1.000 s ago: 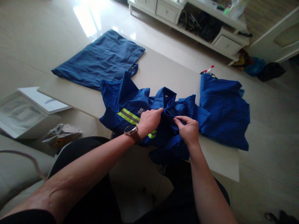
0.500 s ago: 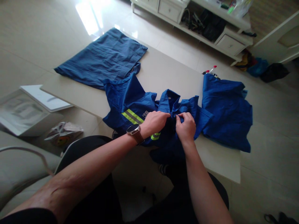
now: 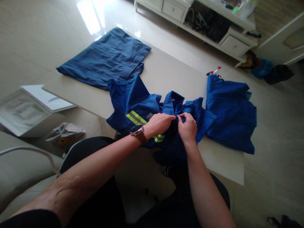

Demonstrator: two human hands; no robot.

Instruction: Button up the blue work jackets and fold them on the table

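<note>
A blue work shirt (image 3: 133,99) with a yellow-green reflective stripe lies crumpled on the near part of a pale table (image 3: 166,72). My left hand (image 3: 159,124), with a watch on its wrist, is closed on the shirt's front edge just below the collar. My right hand (image 3: 188,127) pinches the opposite front edge, its fingertips almost touching the left hand's. Part of the shirt hangs over the table's near edge.
A folded blue garment (image 3: 106,58) lies at the table's far left and another blue garment (image 3: 229,110) lies at the right. A white box (image 3: 26,110) and a crumpled bag (image 3: 65,131) sit on the floor at left. A white cabinet (image 3: 213,25) stands at the back.
My right hand has moved left and closed on the shirt front, meeting my left hand below the collar. The two front edges have come together.
</note>
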